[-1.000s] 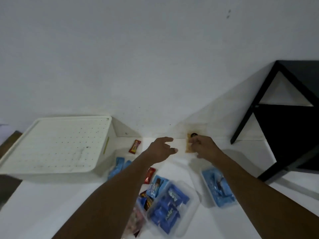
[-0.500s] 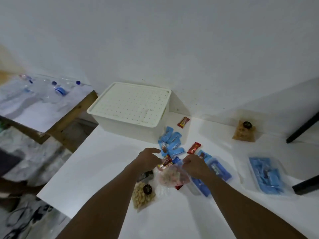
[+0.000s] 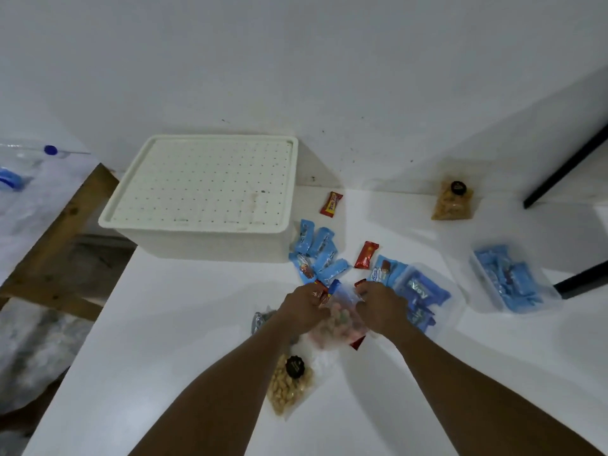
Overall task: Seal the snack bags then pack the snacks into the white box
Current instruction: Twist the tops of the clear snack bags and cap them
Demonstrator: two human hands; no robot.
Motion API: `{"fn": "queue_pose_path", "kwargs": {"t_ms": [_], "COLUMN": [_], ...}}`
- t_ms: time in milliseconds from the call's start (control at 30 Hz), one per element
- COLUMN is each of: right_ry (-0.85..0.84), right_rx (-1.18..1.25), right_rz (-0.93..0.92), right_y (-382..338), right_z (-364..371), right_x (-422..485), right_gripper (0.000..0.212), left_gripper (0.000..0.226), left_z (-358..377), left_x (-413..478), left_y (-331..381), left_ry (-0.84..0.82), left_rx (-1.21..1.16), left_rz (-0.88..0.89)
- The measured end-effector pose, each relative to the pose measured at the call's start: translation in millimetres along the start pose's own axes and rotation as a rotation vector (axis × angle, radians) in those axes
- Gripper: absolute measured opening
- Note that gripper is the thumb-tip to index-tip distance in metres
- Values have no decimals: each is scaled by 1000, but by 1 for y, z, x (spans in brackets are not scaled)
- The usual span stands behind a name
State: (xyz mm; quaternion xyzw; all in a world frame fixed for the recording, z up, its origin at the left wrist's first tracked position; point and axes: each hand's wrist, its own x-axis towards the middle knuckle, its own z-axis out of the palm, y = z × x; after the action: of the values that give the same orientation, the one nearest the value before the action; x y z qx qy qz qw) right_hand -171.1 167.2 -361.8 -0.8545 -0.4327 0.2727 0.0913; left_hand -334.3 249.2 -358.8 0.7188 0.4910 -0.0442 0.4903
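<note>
My left hand (image 3: 304, 306) and my right hand (image 3: 383, 309) both grip the top of a clear bag of pink and pale sweets (image 3: 340, 325) at the table's middle. A clear bag of nuts with a black round label (image 3: 289, 385) lies just below my left wrist. Another nut bag (image 3: 454, 202) stands near the wall at the right. The white box (image 3: 204, 199), its perforated lid on, sits at the back left. Loose blue wrapped snacks (image 3: 320, 255) and red ones (image 3: 366, 255) lie between the box and my hands.
Two clear bags of blue snacks lie to the right, one (image 3: 424, 292) beside my right hand, one (image 3: 508, 279) farther out. A red bar (image 3: 331, 204) sits by the wall. A wooden frame (image 3: 62, 238) is off the table's left edge; black chair legs (image 3: 569, 172) at right.
A second ago my right hand held the nut bag near the wall. Both hands have since come back to the sweets bag and closed on its top; the view has tilted down and left.
</note>
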Motion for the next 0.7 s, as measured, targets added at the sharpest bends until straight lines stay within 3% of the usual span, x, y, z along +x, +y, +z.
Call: {"fn": "queue_pose_path", "kwargs": {"t_ms": [100,267,467,567,700], "right_ry": [-88,-138,-81,23,113], "right_rx": [277,306,548,673,809], "right_rz": [-113,-226,-206,-216,-210], "right_y": [-4,-22,-37,-35,-36], "right_z": [-32,-108,-200,-229,-244], "right_x": [2,-3,-26,-37,-51], "right_gripper": [20,17,13,11,14], "left_gripper": [61,31,17,12,27], "left_z": [-26,-69,-104,-119,-128], "left_x": [4,-5,-26,-40,-50], "left_y": [20,73,142,170,187], "left_ry": [8,-13,30,-5,-13], "left_rx": [-170,-251,-332,-523,-608], "left_rz": [48,208,401,454,465]}}
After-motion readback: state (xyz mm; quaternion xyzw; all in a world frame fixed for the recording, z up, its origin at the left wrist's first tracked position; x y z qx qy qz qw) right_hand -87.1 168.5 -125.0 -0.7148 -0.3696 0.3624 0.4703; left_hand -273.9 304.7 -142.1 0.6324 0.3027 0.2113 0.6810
